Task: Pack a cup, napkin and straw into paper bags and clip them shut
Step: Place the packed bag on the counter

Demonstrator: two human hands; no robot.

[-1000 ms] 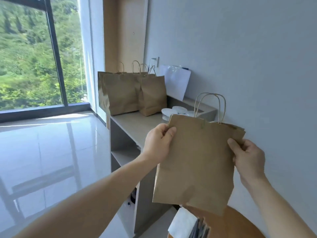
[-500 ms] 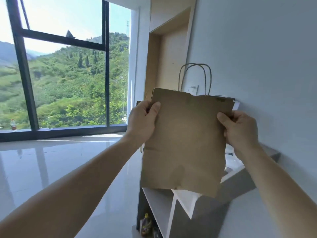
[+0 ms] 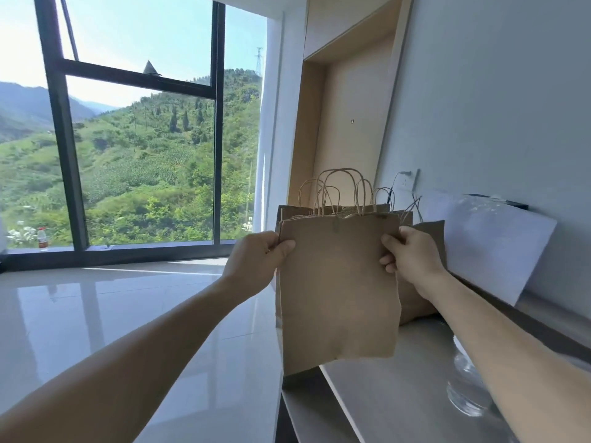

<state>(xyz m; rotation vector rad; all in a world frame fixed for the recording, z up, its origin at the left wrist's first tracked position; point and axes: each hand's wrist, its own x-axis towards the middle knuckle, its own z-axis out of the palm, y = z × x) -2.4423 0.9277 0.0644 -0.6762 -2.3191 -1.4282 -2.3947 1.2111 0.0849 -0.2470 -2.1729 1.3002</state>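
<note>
- The left hand (image 3: 259, 262) pinches the upper left edge of the flat paper bag (image 3: 339, 292), with the thumb on the near face and the fingers curled behind.
- The right hand (image 3: 412, 257) has its fingers clamped on the upper right edge.
- The paper bag hangs upright between both sets of fingers, handles above them, over the counter (image 3: 399, 378).
- The standing bags (image 3: 427, 233) are just behind the fingers.
</note>
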